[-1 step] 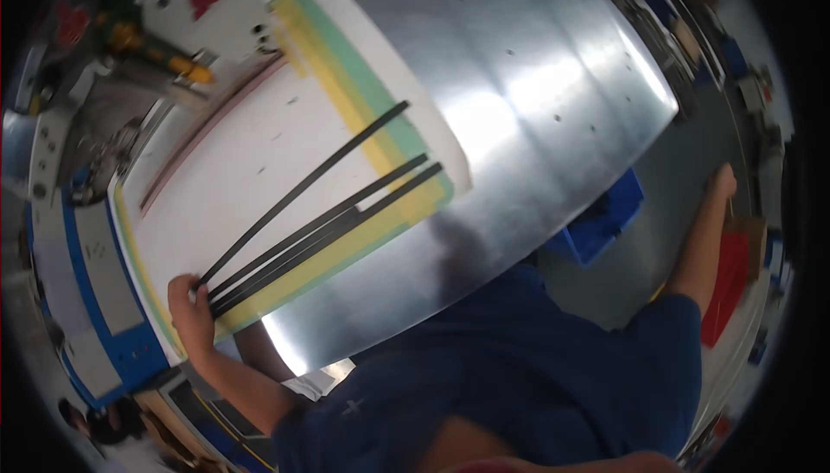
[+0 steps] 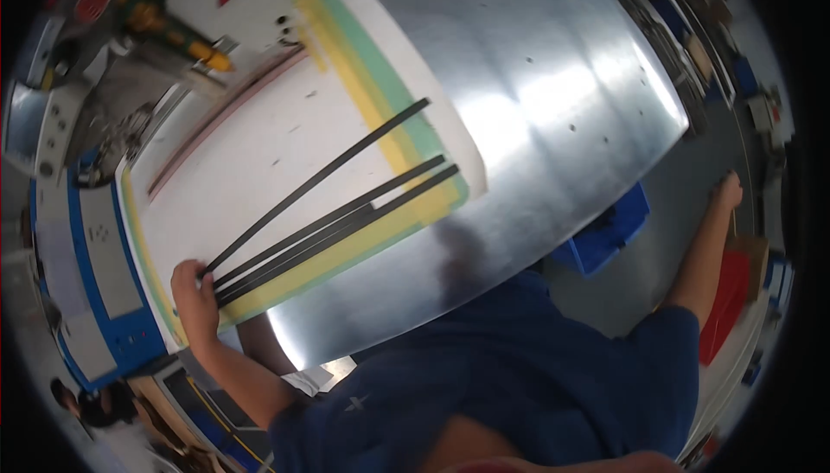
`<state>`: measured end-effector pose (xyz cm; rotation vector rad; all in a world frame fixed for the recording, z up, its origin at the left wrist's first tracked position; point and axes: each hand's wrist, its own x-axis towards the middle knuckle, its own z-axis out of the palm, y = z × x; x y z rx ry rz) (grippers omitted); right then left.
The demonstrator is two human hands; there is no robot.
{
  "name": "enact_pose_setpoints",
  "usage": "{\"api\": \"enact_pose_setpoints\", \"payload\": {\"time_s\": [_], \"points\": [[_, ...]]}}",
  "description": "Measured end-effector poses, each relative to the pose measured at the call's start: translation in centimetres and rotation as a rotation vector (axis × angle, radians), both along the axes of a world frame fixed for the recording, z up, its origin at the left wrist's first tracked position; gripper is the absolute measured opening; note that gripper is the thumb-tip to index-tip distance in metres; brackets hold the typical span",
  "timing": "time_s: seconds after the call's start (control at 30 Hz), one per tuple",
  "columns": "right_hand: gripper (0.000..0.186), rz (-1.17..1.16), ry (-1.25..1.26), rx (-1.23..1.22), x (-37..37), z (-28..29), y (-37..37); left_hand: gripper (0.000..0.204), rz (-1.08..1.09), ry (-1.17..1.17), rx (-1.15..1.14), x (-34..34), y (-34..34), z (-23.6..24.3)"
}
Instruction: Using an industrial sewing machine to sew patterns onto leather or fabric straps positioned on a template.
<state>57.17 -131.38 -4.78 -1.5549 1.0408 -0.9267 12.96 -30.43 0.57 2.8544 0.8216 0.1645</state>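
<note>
Left hand pinching the near ends of long black strips on a white sheet

The left hand (image 2: 192, 287) has its fingers (image 2: 206, 276) closed on the near ends of the black strips (image 2: 337, 214), which fan out from that grip across the white sheet (image 2: 259, 153), probably so they can be kept together at one end. The sheet lies on a large bare metal table (image 2: 536, 84), its far side bordered with yellow and green bands (image 2: 380, 92). The right hand (image 2: 728, 192) reaches well away beyond the table's right edge, near a red object (image 2: 724, 304); whether its fingers are closed cannot be told. A blue bin (image 2: 605, 231) sits under the table's edge. The metal surface right of the strips lies open.
</note>
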Motion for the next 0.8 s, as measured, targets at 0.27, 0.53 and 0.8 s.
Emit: {"api": "enact_pose_setpoints", "payload": {"time_s": [0.27,0.53,0.8], "points": [[0.018,0.799,-0.288,-0.229,7.7,4.3,27.7,0.017,0.026,-0.255,-0.331,3.2,-4.4,2.8],[0.023,1.797,-0.330,-0.820,-8.4,9.6,63.1,0.029,-0.234,-0.354,-0.488,6.1,-7.4,6.1],[0.038,2.216,-0.638,-1.048,-18.9,11.3,75.9,0.040,-0.363,-0.425,-0.700,6.4,-7.4,7.4]]}}
